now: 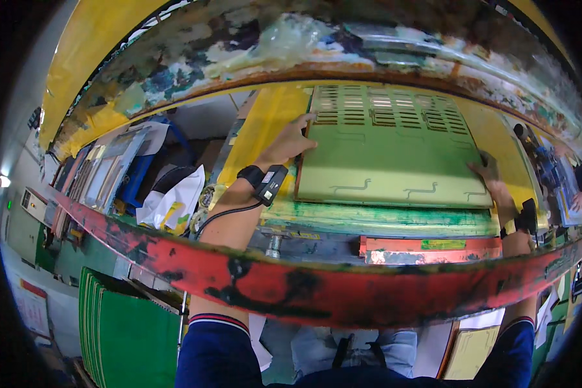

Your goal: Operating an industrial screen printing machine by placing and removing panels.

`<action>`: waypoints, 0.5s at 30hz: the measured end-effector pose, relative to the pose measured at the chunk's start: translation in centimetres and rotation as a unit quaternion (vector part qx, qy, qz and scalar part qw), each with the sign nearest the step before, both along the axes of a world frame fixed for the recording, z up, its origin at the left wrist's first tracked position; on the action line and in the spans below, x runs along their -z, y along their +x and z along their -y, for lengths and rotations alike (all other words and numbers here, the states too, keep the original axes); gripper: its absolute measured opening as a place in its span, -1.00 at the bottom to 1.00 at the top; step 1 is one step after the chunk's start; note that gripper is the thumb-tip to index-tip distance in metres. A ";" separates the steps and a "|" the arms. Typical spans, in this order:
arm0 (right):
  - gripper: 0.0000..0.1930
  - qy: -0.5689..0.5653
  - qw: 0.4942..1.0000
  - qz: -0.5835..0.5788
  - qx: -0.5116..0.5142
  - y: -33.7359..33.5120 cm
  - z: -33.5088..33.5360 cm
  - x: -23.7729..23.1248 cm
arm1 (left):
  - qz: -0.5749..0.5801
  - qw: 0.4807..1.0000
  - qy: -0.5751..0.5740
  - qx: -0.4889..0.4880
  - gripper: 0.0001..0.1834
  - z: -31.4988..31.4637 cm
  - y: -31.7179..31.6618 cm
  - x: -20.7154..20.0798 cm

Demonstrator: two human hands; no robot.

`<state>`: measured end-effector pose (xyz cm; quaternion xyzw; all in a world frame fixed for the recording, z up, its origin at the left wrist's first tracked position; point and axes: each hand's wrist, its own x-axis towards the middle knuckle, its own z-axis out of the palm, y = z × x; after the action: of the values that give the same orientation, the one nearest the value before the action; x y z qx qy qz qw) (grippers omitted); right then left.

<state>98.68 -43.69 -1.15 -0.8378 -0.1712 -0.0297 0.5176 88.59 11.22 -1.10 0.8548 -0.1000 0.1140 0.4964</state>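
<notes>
A flat light-green circuit board panel (388, 155) with rows of slots along its far part and thin printed lines lies on a yellow-covered bed (265, 123). At its left edge is my left hand (291, 139), thumb and index finger spread along the rim and holding it. My right hand (493, 181) grips the opposite edge, thumb over the panel's top and the other fingers partly hidden. Black bands circle both wrists, and a small black box with a cable is on the left one. Between the hands the panel looks flat, its near edge above a green-stained strip (381, 220).
A red, paint-smeared bar (317, 291) crosses in front of me above my forearms. Overhead hangs a stained frame (304, 48). Green boards (126, 330) stand at lower left. Crumpled white paper (174, 200) lies left of the bed. Another person's hand (577, 200) shows at far right.
</notes>
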 end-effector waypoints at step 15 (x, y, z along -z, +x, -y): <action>-0.55 -0.063 0.998 0.028 0.003 0.2 0.4 0.5 | -0.016 1.000 0.012 -0.009 -0.25 -0.2 0.0 0.2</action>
<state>98.90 -44.07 -1.61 -0.8679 -0.1850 -0.0439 0.4589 88.58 11.46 -1.31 0.8633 -0.0854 0.1036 0.4865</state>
